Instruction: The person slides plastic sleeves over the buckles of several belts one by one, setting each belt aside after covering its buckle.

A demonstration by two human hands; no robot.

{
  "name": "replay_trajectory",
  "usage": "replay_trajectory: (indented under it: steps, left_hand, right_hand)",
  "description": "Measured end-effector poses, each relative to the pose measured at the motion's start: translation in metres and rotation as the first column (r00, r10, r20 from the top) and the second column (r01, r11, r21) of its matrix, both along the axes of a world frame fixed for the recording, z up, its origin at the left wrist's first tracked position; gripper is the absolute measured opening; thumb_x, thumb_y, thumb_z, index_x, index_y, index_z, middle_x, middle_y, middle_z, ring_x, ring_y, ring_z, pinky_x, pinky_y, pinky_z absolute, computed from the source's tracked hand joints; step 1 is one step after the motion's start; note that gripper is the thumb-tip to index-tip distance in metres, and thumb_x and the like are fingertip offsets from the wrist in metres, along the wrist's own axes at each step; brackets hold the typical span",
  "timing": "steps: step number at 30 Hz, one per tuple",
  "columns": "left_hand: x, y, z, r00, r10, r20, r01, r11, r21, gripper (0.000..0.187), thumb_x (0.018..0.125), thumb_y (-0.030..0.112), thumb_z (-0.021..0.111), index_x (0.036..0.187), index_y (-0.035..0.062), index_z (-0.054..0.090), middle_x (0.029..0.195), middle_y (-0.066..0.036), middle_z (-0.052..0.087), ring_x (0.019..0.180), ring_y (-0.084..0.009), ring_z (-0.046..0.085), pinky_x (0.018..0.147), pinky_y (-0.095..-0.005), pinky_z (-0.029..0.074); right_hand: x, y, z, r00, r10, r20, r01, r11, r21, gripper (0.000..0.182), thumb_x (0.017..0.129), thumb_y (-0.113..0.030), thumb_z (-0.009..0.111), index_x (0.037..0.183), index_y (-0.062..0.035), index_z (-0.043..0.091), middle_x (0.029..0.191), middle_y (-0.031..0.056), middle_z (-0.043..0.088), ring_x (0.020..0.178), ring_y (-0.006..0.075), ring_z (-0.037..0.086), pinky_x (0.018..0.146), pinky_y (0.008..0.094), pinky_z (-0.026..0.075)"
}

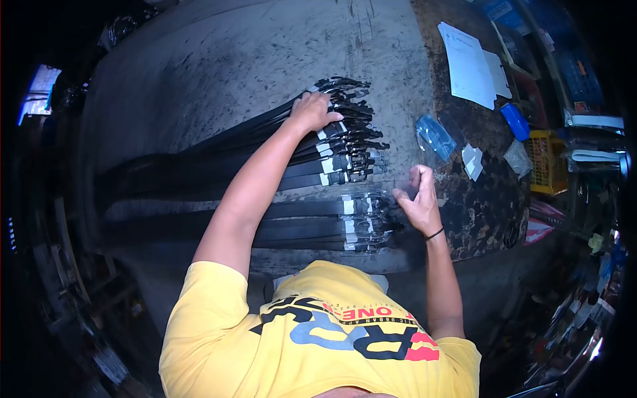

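Several black belts point(305, 174) lie fanned out on the worktable, with dark buckles and white labels at their right ends. My left hand point(312, 111) is on the far side of this pile, its fingers curled over the belts near the labels and the thumb towards the buckles. Nearer my body lies a second group of belts point(292, 231), its labelled ends inside a clear plastic bag point(361, 194). At the bag's right end my right hand point(421, 201) has bent fingers, slightly blurred, and appears to grip the film edge. Its fingertips are partly hidden.
Right of the belts are a blue plastic packet point(436, 137), scraps of white paper point(472, 162) and paper sheets point(468, 66). A blue object point(515, 122) lies at the worktable's point(265, 46) right edge, beside a yellow crate point(545, 162). Cluttered shelves stand further right.
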State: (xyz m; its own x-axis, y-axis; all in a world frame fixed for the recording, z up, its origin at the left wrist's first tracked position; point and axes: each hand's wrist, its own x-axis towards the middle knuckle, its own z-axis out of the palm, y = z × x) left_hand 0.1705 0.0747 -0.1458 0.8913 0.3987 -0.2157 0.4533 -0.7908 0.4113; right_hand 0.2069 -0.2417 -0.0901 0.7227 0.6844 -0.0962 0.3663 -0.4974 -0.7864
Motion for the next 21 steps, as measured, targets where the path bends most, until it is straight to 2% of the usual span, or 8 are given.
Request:
replay_trajectory:
  steps: [2,3,5,8,9,12,16,21]
  left_hand:
    - [0.007,0.005,-0.001,0.997,-0.004,-0.076,0.006,1.000,0.021,0.070,0.069,0.049,0.072,0.121,0.0041,0.056,0.118,-0.020,0.054,0.114,-0.0367,0.048,0.096,-0.0432,0.038]
    - [0.009,0.006,-0.002,0.997,-0.012,-0.074,0.014,1.000,0.022,0.070,0.069,0.049,0.072,0.121,0.0041,0.056,0.118,-0.020,0.054,0.114,-0.0367,0.048,0.096,-0.0432,0.038]
    - [0.006,0.008,-0.003,0.997,0.023,-0.074,-0.025,0.999,-0.022,0.070,0.067,0.048,0.074,0.119,0.0032,0.057,0.114,-0.019,0.055,0.113,-0.0368,0.048,0.096,-0.0415,0.038]
    - [-0.014,0.004,0.013,0.989,0.003,0.147,0.012,0.995,-0.099,0.069,0.065,0.045,0.075,0.116,0.0007,0.058,0.116,-0.020,0.054,0.111,-0.0360,0.051,0.093,-0.0412,0.042]
    - [-0.022,0.001,0.022,0.964,0.019,0.267,0.032,0.982,-0.185,0.070,0.065,0.045,0.075,0.116,0.0005,0.058,0.121,-0.021,0.053,0.110,-0.0366,0.052,0.091,-0.0427,0.043]
    - [-0.051,-0.024,0.060,0.929,0.000,0.369,0.091,0.969,-0.231,0.061,0.067,0.043,0.075,0.112,0.0053,0.057,0.106,-0.019,0.062,0.099,-0.0358,0.060,0.083,-0.0426,0.048]
    - [-0.082,-0.057,0.086,0.882,-0.022,0.471,0.133,0.970,-0.204,0.059,0.066,0.043,0.076,0.109,0.0058,0.058,0.103,-0.015,0.064,0.094,-0.0333,0.062,0.081,-0.0404,0.050]
    - [-0.106,-0.084,0.103,0.824,-0.096,0.558,0.201,0.971,-0.129,0.059,0.064,0.033,0.080,0.108,0.0004,0.060,0.107,-0.017,0.063,0.097,-0.0307,0.063,0.085,-0.0360,0.050]
  right_hand:
    - [0.007,0.001,-0.006,0.973,-0.072,-0.221,0.105,0.984,0.141,0.050,0.073,-0.011,0.069,0.112,-0.0044,0.038,0.099,0.0051,0.043,0.093,0.0160,0.045,0.083,0.0315,0.040]
    - [0.008,0.003,-0.006,0.972,-0.080,-0.220,0.113,0.983,0.143,0.050,0.073,-0.011,0.069,0.112,-0.0044,0.038,0.099,0.0051,0.043,0.093,0.0160,0.045,0.083,0.0315,0.040]
    - [0.007,0.012,-0.003,0.815,-0.130,-0.564,0.318,0.915,0.249,0.051,0.073,-0.008,0.068,0.114,-0.0066,0.037,0.100,0.0038,0.042,0.092,0.0135,0.046,0.083,0.0296,0.040]
    - [0.005,0.028,-0.006,0.743,-0.032,-0.669,0.432,0.786,0.442,0.043,0.078,-0.004,0.063,0.113,-0.0090,0.039,0.094,0.0013,0.043,0.090,0.0135,0.051,0.081,0.0288,0.044]
    - [0.005,0.034,-0.007,0.749,-0.030,-0.662,0.430,0.782,0.450,0.043,0.078,-0.004,0.063,0.113,-0.0090,0.039,0.094,0.0013,0.043,0.090,0.0135,0.051,0.081,0.0288,0.044]
    - [-0.001,0.052,0.002,0.614,0.101,-0.783,0.636,0.524,0.566,0.041,0.080,0.001,0.060,0.112,-0.0110,0.039,0.099,0.0014,0.048,0.095,0.0147,0.053,0.083,0.0308,0.045]
    - [-0.012,0.073,0.030,0.658,0.175,-0.733,0.652,0.354,0.670,0.035,0.083,0.000,0.059,0.112,-0.0113,0.042,0.082,0.0018,0.053,0.090,0.0144,0.057,0.082,0.0365,0.048]
    - [-0.022,0.071,0.068,0.741,0.186,-0.645,0.588,0.285,0.757,0.031,0.085,-0.002,0.055,0.112,-0.0110,0.042,0.078,0.0012,0.051,0.078,0.0131,0.056,0.078,0.0391,0.049]
